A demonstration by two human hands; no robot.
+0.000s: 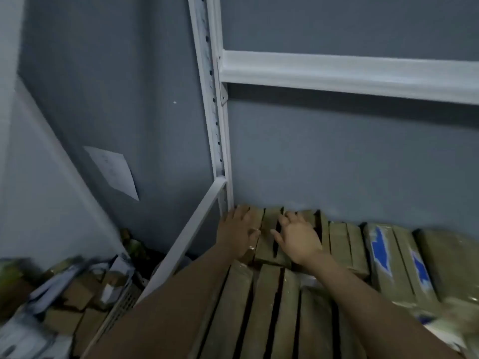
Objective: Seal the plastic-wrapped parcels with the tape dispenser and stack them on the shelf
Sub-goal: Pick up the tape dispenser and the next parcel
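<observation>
Both hands flat, fingers spread, gripping nothing: left hand (237, 230) and right hand (298, 237) press on brown plastic-wrapped parcels (272, 244) at lower centre, stacked on white shelf (220, 151) against grey wall (337, 156).

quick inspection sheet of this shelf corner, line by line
surface: white metal shelf frame; its deck is hidden under parcels
job's things: brown wrapped parcels packed in rows, some with blue marks; tape dispenser not seen
clutter: cardboard boxes and a perforated basket low on the left, blurred
hands: left hand and right hand open, resting on the back-corner parcels
cables: nothing seen
surroundings: grey wall with a paper sheet on it
</observation>
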